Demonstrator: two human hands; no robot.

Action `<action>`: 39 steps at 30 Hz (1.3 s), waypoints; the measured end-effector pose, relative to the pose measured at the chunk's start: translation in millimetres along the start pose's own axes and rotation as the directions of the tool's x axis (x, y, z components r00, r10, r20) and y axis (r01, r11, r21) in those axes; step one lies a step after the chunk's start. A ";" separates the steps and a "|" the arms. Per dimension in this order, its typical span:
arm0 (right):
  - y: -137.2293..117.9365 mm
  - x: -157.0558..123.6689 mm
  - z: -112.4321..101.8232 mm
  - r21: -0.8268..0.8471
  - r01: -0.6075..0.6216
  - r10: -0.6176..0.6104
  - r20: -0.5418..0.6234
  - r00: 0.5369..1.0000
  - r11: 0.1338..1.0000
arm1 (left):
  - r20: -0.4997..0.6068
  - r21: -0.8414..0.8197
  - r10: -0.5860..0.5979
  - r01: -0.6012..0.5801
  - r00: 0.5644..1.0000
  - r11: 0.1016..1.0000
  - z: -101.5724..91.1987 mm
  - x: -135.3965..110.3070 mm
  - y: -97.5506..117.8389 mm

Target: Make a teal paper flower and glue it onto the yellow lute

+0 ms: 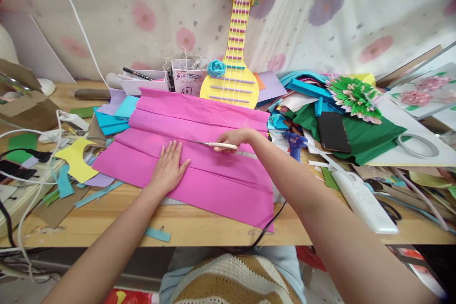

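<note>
Your left hand [167, 166] lay flat, fingers spread, on a large folded sheet of pink paper [199, 152] spread across a wooden table [199, 228]. Just to the right of it on the pink paper, your right hand [237, 138] gripped cream-handled scissors [217, 145], their blades pointing left along a fold. Behind the pink paper stood a yellow paper guitar [235, 71]. To the right of the sheet lay a blue glue gun [295, 143], a black phone [333, 132] and a green paper flower [352, 97].
</note>
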State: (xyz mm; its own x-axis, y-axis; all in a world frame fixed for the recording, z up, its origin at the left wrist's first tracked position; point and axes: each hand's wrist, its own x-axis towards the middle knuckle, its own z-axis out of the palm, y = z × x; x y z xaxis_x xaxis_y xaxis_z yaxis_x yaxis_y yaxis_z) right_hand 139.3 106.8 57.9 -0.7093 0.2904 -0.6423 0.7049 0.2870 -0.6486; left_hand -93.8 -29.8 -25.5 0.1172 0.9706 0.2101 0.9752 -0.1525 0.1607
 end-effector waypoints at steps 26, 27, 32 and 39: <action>-18.9 4.6 1.3 -0.039 -0.021 0.025 0.119 0.993 0.999 | -0.030 -0.022 -0.021 0.021 0.999 1.000 -0.8 -12.7 11.4; -19.7 5.5 1.4 -0.031 -0.013 0.017 0.122 0.992 0.999 | -0.038 -0.027 -0.026 0.025 0.999 0.999 -1.5 -12.8 12.3; -20.5 11.5 1.7 0.034 0.015 -0.019 0.124 0.992 0.999 | -0.055 -0.062 -0.050 0.046 0.997 0.997 -3.2 -13.3 14.7; -18.3 19.6 3.2 0.033 0.036 -0.039 0.084 0.996 0.999 | -0.080 -0.113 -0.044 0.035 0.996 0.993 -3.0 -14.0 14.0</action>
State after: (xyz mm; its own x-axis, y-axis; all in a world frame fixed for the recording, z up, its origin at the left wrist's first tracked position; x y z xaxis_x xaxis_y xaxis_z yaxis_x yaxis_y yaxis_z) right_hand 112.5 104.4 55.9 -0.7340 0.2012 -0.6487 0.6783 0.2669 -0.6846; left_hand -82.3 -46.1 -23.3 0.0586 0.9583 0.2796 0.9511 -0.1387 0.2760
